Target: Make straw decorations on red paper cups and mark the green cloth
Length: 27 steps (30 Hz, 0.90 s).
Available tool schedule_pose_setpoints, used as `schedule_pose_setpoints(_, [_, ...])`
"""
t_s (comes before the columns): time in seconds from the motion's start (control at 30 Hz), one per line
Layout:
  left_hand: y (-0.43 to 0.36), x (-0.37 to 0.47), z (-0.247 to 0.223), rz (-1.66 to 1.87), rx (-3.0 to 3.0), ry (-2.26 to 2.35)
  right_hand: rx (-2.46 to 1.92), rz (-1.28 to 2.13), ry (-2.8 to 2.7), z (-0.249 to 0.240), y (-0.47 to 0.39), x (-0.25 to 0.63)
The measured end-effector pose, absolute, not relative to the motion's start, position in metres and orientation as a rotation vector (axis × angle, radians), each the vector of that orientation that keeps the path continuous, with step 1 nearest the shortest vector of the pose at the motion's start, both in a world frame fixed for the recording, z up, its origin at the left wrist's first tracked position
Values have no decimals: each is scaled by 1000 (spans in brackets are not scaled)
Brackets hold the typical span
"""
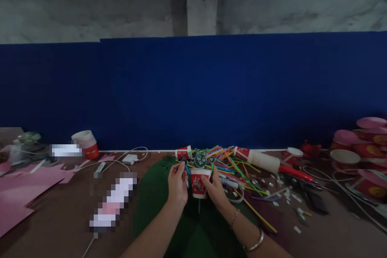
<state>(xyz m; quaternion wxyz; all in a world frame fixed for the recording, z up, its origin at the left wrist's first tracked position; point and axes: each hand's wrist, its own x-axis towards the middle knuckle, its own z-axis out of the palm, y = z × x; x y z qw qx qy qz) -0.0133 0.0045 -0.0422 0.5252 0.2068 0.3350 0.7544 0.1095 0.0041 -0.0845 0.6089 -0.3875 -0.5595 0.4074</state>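
Centrally, over a dark green sheet (154, 193) on the brown bench (121, 219), two hands work at a red and white paper cup (198, 183). The right hand (216, 189) grips the cup's right side, its thumb laid across the front and its fingers raised beside a small dark green round piece (211, 159). The left hand (177, 183) is closed at the fingertips, thumb and fingers pinching another small dark round piece (184, 162) just left of the rim, near a blue strip (187, 169). A green cat-faced cutout (200, 159) stands above the rim between the two round pieces, and a thin stick (199, 206) shows below the base. Just behind lies a red cup (183, 152) on its side, next to a loose heap of coloured straws (222, 154). Right of the heap, a long stack of nested cups (263, 161) lies sideways, with white paper scraps (296, 198) scattered in front of a red-handled tool (296, 172). Farther right, red cups with pink tops (370, 149) crowd the bench's edge among white cables. To the left are a white charger (130, 159), a pixelated phone-like shape (114, 201), an upright stack of cups (90, 147) and pink paper (27, 185). Behind everything, a blue panel (193, 92) stands against a grey wall (90, 0).
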Motion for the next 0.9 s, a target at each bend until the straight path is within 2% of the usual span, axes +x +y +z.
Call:
schedule_pose_setpoints(0.27, [2, -13, -40, 1732, 493, 759, -857, 966, -1198, -93, 8, 111])
schedule_pose_setpoints(0.9, [-2, -10, -37, 1786, 497, 927, -908, 843, -1385, -87, 0, 110])
